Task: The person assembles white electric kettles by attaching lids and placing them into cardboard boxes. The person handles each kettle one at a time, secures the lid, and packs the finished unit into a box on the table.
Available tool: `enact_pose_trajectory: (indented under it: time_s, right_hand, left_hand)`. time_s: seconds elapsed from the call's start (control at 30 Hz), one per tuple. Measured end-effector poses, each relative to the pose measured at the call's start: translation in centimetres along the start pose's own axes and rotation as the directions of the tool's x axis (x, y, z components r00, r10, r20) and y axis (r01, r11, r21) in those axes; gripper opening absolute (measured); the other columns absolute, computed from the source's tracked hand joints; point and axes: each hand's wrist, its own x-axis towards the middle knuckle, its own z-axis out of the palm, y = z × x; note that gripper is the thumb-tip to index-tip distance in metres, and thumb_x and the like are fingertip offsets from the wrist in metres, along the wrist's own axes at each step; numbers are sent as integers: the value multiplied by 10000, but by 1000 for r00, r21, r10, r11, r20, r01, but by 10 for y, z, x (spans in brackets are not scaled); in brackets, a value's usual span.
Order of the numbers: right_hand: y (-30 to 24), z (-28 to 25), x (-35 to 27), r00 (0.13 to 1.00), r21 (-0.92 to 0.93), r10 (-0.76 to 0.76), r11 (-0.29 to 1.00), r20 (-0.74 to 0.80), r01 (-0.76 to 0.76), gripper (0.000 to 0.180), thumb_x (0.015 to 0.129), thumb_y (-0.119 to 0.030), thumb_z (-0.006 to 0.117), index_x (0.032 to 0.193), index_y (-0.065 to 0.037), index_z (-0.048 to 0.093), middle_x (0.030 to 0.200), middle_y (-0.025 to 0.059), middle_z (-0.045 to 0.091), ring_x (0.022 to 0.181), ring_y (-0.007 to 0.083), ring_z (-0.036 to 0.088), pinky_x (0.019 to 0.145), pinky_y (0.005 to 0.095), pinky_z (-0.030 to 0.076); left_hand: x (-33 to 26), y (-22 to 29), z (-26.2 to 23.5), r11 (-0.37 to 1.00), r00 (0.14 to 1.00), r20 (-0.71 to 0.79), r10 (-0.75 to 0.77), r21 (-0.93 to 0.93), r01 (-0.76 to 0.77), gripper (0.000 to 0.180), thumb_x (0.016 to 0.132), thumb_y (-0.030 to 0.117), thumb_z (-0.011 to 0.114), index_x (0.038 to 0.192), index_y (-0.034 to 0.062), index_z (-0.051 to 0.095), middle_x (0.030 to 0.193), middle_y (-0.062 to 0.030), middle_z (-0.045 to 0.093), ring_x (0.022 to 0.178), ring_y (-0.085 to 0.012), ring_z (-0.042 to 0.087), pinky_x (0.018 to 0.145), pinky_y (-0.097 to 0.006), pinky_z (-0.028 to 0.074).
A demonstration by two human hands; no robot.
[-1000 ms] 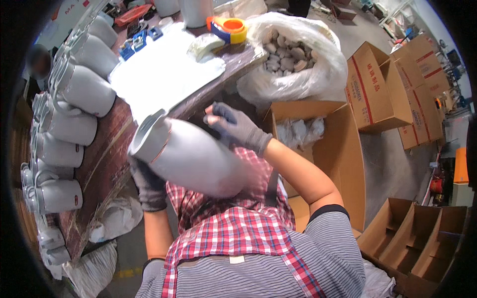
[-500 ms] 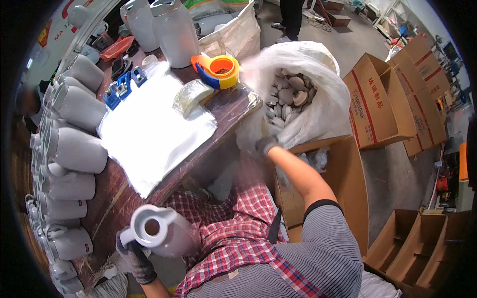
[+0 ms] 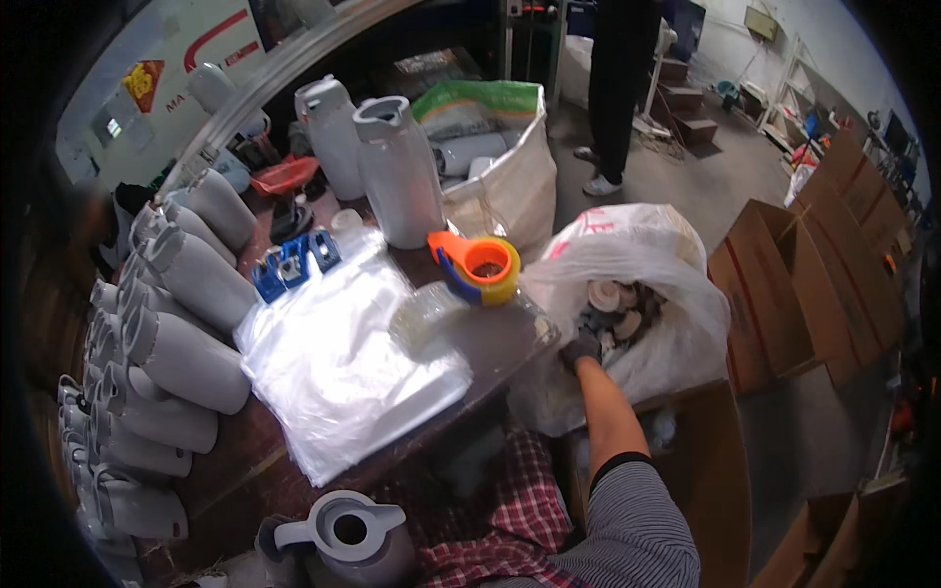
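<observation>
A grey jug [image 3: 365, 549] with a round open mouth stands close to my body at the lower edge. My left hand [image 3: 279, 551], in a dark grey glove, is closed on its handle side; part of that hand is cut off or dim. My right hand [image 3: 582, 350], gloved too, reaches into a white plastic bag [image 3: 676, 265]. Inside lie several grey and pale round lids [image 3: 606, 294], which the glove's fingers meet. Those fingers blend with the dark lids, so whether they grip one does not show.
On the dark table [image 3: 221, 500] lie a stack of clear plastic bags [image 3: 343, 363], an orange tape dispenser [image 3: 480, 267] and a blue tool [image 3: 294, 265]. Several grey jugs [image 3: 186, 358] line its left side. Cardboard boxes [image 3: 765, 294] stand at right; a person [image 3: 618, 98] stands behind.
My right hand has gone from the bag's near side into its mouth, at the lids. The view has tilted up, so the jug in my left hand appears lower.
</observation>
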Motion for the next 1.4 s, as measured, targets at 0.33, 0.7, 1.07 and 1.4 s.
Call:
enact_pose_trajectory:
  time_s: [0.33,0.7,1.07,1.4]
  right_hand:
    - [-45,-96,-75,936,15,-167,983,-309,181,413,840,-398,580,1086,-75,655,1095,215,650,1040,406,602,895,470,475]
    - [-88,-262,-228,880,870,-288,214,-378,443,294,971,-224,588,1134,18,623,1030,55,659,921,118,592,835,286,484]
    - [-253,-231,-372,515,803,-820,473,250,362,292,983,-226,512,1172,-14,582,1087,60,629,1049,126,546,922,258,427]
    - [-228,-218,-400,471,771,-881,330,45,545,484,983,-276,431,1359,28,443,1335,156,511,1241,240,474,1069,346,332]
  left_hand:
    - [-35,27,5,982,994,-94,-50,-185,32,380,878,279,675,1119,13,552,964,-48,609,845,-145,581,724,-300,478]
    - [-40,17,24,965,984,110,139,-238,-110,169,870,58,650,995,56,537,820,-6,572,710,-86,540,616,-242,455]
    - [-53,-4,47,862,855,213,473,89,-499,238,698,12,751,881,4,599,832,-104,617,741,-214,612,679,-317,488]
    - [-59,-6,56,842,847,188,497,132,-523,297,674,126,758,899,35,586,866,-147,616,791,-344,618,699,-388,489]
